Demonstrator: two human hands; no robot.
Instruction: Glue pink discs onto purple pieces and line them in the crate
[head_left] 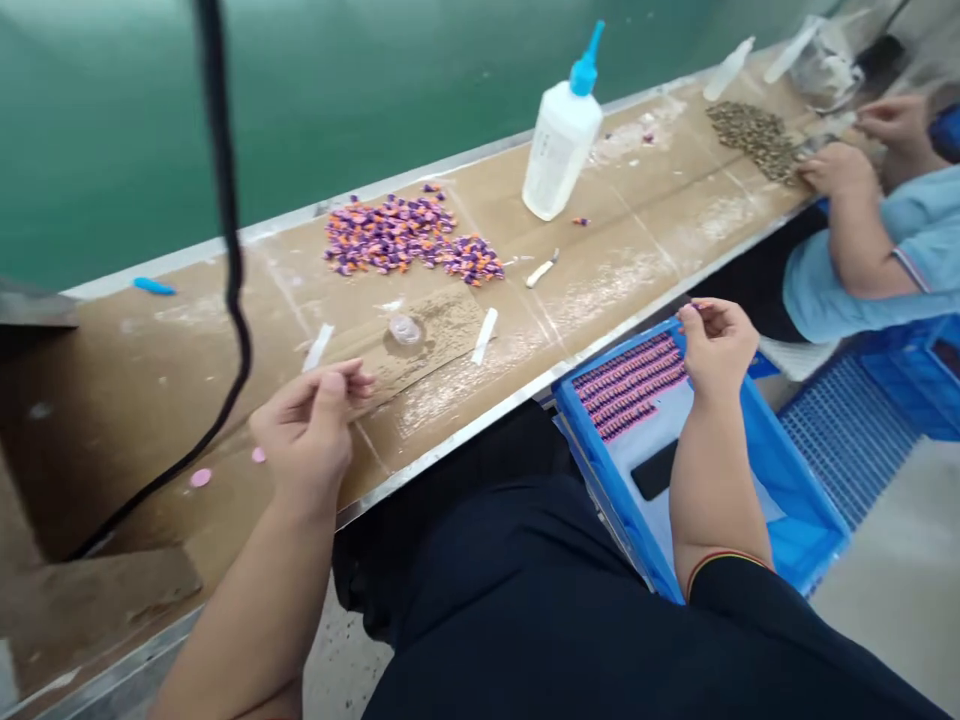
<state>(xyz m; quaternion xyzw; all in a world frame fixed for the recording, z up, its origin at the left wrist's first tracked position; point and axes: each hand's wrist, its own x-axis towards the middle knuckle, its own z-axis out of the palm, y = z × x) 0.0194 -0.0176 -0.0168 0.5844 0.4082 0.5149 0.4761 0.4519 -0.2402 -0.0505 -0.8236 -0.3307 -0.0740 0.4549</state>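
Note:
My left hand (311, 425) hovers over the front edge of the workbench with thumb and fingers pressed together; anything between them is too small to make out. Over the blue crate (806, 535), my right hand (718, 345) pinches a small dark purple piece, only partly seen. Inside the crate, rows of small pink and purple pieces (630, 382) lie on a white sheet beside a black phone-like slab (655, 470). A pile of purple, pink and orange pieces (390, 235) lies on the bench, behind a clear blob (405, 330) on a wet cardboard patch.
A white squeeze bottle (561, 150) with a blue nozzle stands on the bench (465, 400). Near it lies a small white-handled tool (541, 270). A black cable (225, 200) hangs at left. At right, a co-worker's hands (844, 170) work beside a brownish pile (752, 138).

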